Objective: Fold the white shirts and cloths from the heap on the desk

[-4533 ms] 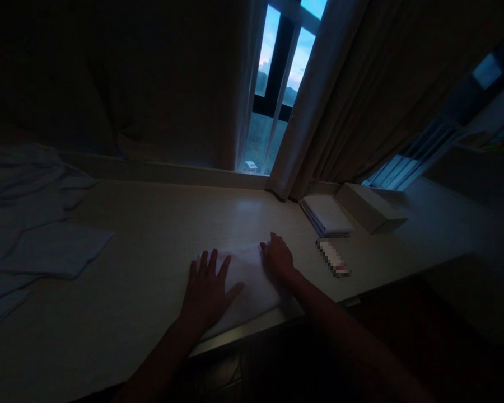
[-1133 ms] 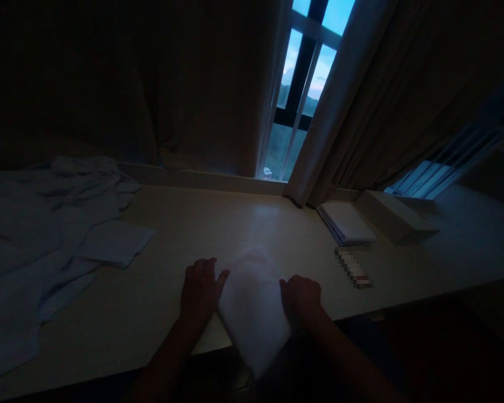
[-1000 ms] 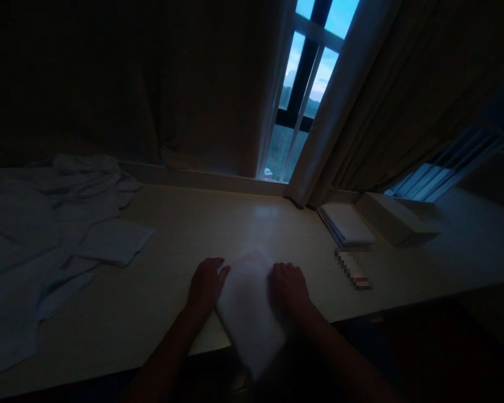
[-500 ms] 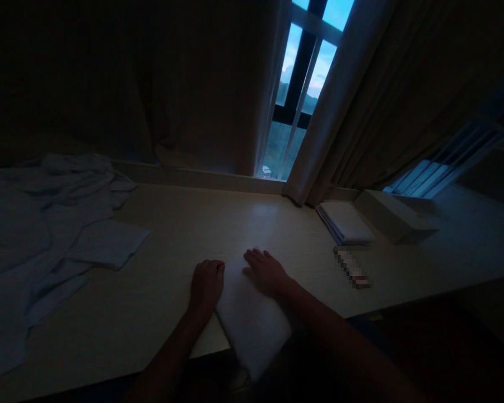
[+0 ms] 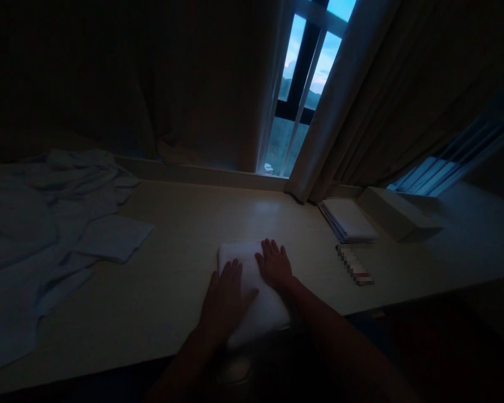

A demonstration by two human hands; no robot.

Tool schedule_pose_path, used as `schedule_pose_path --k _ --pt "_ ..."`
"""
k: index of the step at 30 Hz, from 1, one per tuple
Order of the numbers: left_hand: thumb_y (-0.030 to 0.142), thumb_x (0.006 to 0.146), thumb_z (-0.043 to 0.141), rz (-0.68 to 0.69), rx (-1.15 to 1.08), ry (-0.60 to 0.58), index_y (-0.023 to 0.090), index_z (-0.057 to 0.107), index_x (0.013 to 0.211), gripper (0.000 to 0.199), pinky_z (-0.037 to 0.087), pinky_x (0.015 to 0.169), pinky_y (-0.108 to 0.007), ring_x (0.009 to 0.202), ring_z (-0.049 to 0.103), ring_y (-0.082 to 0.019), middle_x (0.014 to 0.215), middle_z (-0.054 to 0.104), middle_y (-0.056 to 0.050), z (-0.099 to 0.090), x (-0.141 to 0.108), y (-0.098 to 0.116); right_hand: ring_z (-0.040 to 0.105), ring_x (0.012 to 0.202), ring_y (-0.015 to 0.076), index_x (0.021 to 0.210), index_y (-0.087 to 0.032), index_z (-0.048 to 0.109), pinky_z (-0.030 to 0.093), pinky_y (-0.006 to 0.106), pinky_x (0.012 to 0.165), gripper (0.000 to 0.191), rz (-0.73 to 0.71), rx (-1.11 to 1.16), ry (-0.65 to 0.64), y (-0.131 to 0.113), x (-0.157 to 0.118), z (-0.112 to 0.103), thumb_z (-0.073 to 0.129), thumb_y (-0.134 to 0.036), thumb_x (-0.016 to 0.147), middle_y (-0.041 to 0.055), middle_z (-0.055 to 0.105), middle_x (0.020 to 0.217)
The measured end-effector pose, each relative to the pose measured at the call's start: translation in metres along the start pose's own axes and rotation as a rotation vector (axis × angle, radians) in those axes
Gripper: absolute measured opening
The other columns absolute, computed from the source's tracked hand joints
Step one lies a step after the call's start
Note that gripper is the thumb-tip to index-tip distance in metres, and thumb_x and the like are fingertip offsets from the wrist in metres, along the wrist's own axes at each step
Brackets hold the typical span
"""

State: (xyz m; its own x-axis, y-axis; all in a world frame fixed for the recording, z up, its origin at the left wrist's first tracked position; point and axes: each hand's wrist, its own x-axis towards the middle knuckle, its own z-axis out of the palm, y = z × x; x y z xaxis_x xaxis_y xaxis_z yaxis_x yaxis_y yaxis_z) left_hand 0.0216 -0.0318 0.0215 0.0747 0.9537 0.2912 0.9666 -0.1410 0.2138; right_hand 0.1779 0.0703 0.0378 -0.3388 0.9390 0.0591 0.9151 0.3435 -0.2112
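Left hand [image 5: 225, 299] spread flat on the folded white cloth [image 5: 264, 313], right hand [image 5: 275, 266] open across its far right corner, cloth at the front edge of the tabletop [image 5: 180, 224], folded stack [image 5: 350, 219] off right, rumpled white fabric [image 5: 19, 224] left.

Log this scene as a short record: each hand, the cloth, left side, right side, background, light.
Left hand: palm down on the folded white cloth
Right hand: palm down on its far right part
Cloth: near the front edge of the table
Left side: crumpled white fabric
Right side: folded stack, box, pixelated item
Background: curtains, window
Light: dim
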Motion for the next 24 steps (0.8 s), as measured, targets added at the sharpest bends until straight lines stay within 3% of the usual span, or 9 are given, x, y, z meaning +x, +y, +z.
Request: schedule_pose_path --k 3,7,11,14,17,20,22,24 --pt "0.066 0.086 0.028 -0.114 0.038 -0.06 0.01 0.029 0.146 0.083 0.019 0.114 -0.052 0.142 0.023 -0.03 0.154 0.028 -0.015 0.005 0.008 -0.022 0.017 0.143 0.0262 0.148 -0.012 0.029 0.008 0.049 0.114 0.064 0.099 -0.047 0.035 -0.003 -0.013 0.002 0.014 -0.05 0.098 0.0117 0.026 0.154" --pt "0.064 0.086 0.03 -0.117 0.115 -0.061 0.008 0.039 0.141 0.079 0.016 0.114 -0.055 0.141 0.025 -0.034 0.15 0.036 -0.015 -0.006 0.013 -0.036 0.033 0.135 0.0327 0.142 -0.005 0.039 0.013 0.052 0.11 0.065 0.23 -0.159 0.114 -0.002 -0.041 -0.001 0.018 -0.049 0.098 0.0217 0.038 0.146" --pt "0.053 0.088 0.035 -0.006 0.163 0.026 0.007 0.041 0.139 0.069 0.016 0.116 -0.051 0.139 0.03 -0.032 0.148 0.039 -0.017 -0.026 -0.003 -0.016 0.054 0.11 0.0354 0.12 0.0 0.059 0.036 0.05 0.095 0.064 0.344 -0.264 0.14 0.0 -0.057 -0.012 0.023 -0.048 0.097 0.0294 0.057 0.122" --pt "0.057 0.087 0.035 0.026 0.137 0.066 0.006 0.042 0.138 0.072 0.017 0.116 -0.049 0.14 0.03 -0.031 0.147 0.04 -0.019 -0.03 -0.016 0.002 0.06 0.099 0.0335 0.106 -0.003 0.067 0.045 0.044 0.082 0.06 0.392 -0.295 0.041 -0.002 -0.058 -0.025 0.025 -0.046 0.097 0.0283 0.063 0.11" --pt "0.061 0.086 0.033 -0.019 0.116 0.058 0.006 0.046 0.136 0.075 0.017 0.116 -0.051 0.14 0.029 -0.032 0.146 0.04 -0.02 -0.019 -0.023 0.01 0.064 0.094 0.0324 0.099 -0.008 0.072 0.048 0.043 0.076 0.057 0.374 -0.286 -0.144 -0.003 -0.057 -0.042 0.025 -0.042 0.098 0.0242 0.068 0.1" --pt "0.061 0.087 0.031 -0.042 0.12 0.035 0.007 0.045 0.137 0.074 0.015 0.115 -0.053 0.141 0.026 -0.033 0.148 0.038 -0.019 -0.007 -0.024 0.007 0.065 0.092 0.035 0.096 -0.011 0.073 0.048 0.049 0.076 0.052 0.357 -0.302 -0.273 -0.004 -0.055 -0.061 0.029 -0.038 0.098 0.023 0.069 0.096" --pt "0.061 0.087 0.03 -0.032 0.124 0.029 0.005 0.044 0.137 0.076 0.012 0.115 -0.055 0.142 0.024 -0.033 0.148 0.037 -0.02 -0.003 -0.023 0.005 0.061 0.104 0.038 0.104 -0.01 0.07 0.044 0.054 0.084 0.046 0.277 -0.319 -0.196 -0.011 -0.051 -0.069 0.034 -0.036 0.097 0.025 0.066 0.108" --pt "0.059 0.087 0.032 -0.028 0.125 0.024 0.005 0.044 0.138 0.075 0.01 0.115 -0.056 0.142 0.023 -0.034 0.148 0.036 -0.022 -0.002 -0.024 0.003 0.048 0.123 0.0372 0.124 -0.01 0.06 0.035 0.056 0.098 0.045 0.05 -0.273 -0.051 -0.026 -0.047 -0.069 0.036 -0.036 0.096 0.0235 0.055 0.129"
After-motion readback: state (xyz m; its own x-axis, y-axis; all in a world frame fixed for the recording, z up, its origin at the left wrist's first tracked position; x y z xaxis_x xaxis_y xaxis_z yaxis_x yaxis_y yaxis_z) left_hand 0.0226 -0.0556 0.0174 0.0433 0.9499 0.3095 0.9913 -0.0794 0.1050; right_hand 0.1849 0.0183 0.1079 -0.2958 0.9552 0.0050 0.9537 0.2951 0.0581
